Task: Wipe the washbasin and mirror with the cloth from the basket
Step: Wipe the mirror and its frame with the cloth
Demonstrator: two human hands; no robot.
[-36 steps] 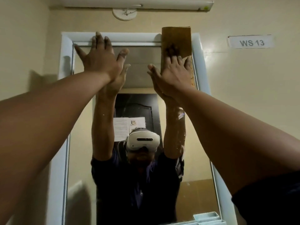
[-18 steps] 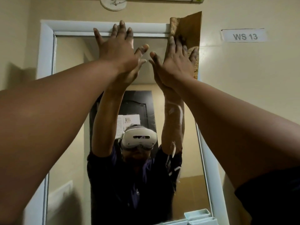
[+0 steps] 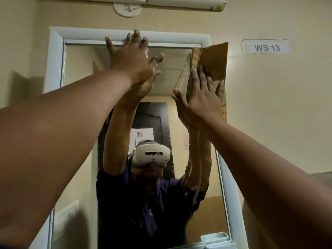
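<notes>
I see both of my bare arms reaching up toward a wall mirror [image 3: 122,72] that fills the centre of the frame. My right hand [image 3: 201,103], right of centre, lies flat with fingers spread, pressing a brown cloth [image 3: 212,62] against the mirror's upper right edge; the cloth is pinned under the palm, not clenched, probably so it can slide over the glass. Its top corner overlaps the pale frame and the wall. My left hand [image 3: 133,60], upper centre, is open and empty, fingertips touching the top of the frame, apparently to steady me. The washbasin is out of view below. The glass shows faint streaks near the cloth. The walls are cream, with a label [image 3: 265,47] reading "WS 13" at upper right and a tube light [image 3: 143,0] along the top.
</notes>
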